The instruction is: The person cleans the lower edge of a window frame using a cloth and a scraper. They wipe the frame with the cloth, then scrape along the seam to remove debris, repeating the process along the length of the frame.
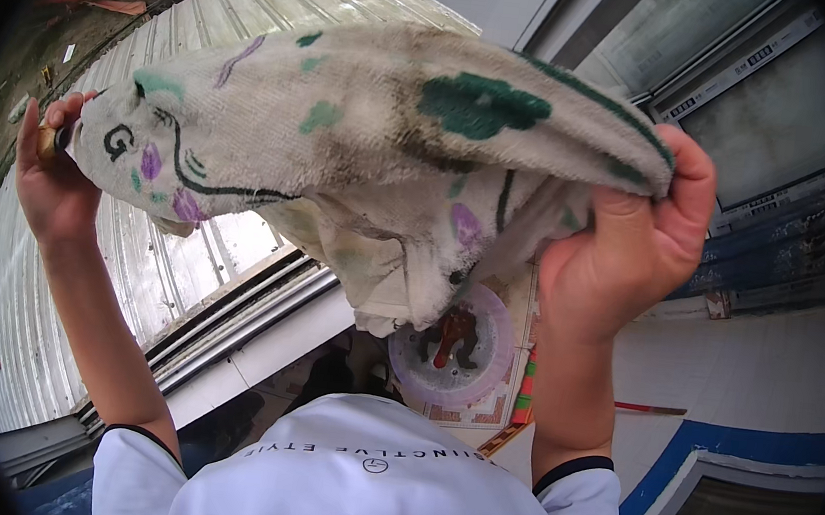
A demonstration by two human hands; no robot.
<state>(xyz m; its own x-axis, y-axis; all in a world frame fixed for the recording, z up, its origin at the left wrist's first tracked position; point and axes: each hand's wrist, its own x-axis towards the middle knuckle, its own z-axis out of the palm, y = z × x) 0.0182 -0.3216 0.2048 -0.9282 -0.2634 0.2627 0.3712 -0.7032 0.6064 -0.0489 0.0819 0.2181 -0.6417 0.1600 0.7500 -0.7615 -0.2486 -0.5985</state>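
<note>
A damp-looking cream terry towel (367, 117) with green and purple patches, dark lines and grimy stains is stretched out in front of me. At its left end, my left hand (55, 175) grips the edge, the fingers partly hidden behind the cloth. A small tan object with a dark rim (51, 143) shows at that hand; what it is I cannot tell. My right hand (622, 234) pinches the towel's right corner between thumb and fingers. The lower folds hang over a translucent pinkish plastic basin (501, 342) on the floor, holding cloudy water with a brown-red shape in it.
To the left, beyond a window sill with metal tracks (248, 316), lies a corrugated metal roof (72, 342). Framed glass panes (783, 108) stand at upper right. A thin red stick (649, 408) lies right of my forearm, near a blue-painted band (679, 444). Patterned tiles surround the basin.
</note>
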